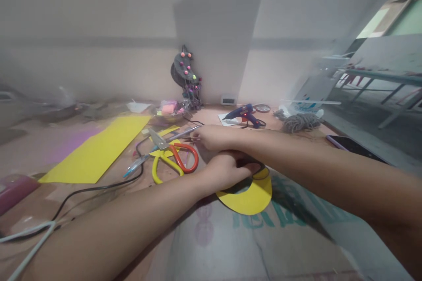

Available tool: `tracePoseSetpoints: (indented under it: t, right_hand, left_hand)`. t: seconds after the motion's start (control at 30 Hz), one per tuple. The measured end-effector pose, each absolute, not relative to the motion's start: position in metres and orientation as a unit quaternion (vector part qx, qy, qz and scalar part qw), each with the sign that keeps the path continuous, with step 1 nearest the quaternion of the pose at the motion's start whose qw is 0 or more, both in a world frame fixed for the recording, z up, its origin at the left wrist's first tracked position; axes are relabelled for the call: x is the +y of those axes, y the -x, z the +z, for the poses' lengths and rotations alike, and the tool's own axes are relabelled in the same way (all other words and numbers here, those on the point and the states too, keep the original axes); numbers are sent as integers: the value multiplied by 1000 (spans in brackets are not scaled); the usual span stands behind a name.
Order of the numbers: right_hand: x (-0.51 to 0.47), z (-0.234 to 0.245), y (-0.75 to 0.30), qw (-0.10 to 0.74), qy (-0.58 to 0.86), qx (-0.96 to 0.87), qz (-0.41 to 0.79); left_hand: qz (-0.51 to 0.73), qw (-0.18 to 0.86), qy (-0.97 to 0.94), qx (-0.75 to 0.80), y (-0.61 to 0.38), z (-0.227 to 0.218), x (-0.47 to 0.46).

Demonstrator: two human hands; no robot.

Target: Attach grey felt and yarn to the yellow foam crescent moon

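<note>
My left hand point(226, 170) is closed on a yellow paper crescent point(254, 201), its thumb over the inner edge. Grey strands show at the crescent's right side. Crossing above it, my right hand point(212, 138) is closed, its fingers mostly hidden; thin dark tips stick out to its left, and what it grips is unclear. Just left of my hands lie scissors point(173, 157) with one red and one yellow handle, blades apart. A pen point(135, 164) and a long thin stick point(184, 134) lie beside and beneath the scissors, with yellow paper scraps point(166, 151).
A yellow sheet point(102, 149) lies left, near a black cable point(95, 189). Behind are a bowl of pompoms point(171, 112), a blue glue gun point(244, 114) and grey yarn point(300, 122). A phone point(352, 147) lies right. A grey beaded crescent point(184, 70) stands against the wall.
</note>
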State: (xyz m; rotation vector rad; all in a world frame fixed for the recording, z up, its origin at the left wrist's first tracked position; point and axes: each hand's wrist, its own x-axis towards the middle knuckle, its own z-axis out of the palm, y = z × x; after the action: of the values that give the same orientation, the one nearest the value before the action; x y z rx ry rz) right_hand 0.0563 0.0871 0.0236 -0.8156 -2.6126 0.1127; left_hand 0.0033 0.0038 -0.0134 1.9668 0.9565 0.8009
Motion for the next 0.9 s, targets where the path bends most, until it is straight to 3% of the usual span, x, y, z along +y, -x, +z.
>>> tracePoseSetpoints:
  t: [0.17,0.33,0.47,0.67,0.9]
  right_hand:
    - [71,61,-90,190,384,-903,34]
    - [42,73,-153,270,413,-867,75]
    - [18,59,-204,280,438,-849,95]
    - [2,15,-244,346,513,-780,95]
    - [4,-5,-243,389,433,-804,119]
  left_hand:
    - [287,420,-767,391,-1,-9,2]
    - [310,466,-750,353,-3,-10,5]
    - [332,441,-751,363,-3,-12,10]
    - [345,489,-707,377,-4,-6,8]
    - [341,489,-701,392,0,-11,8]
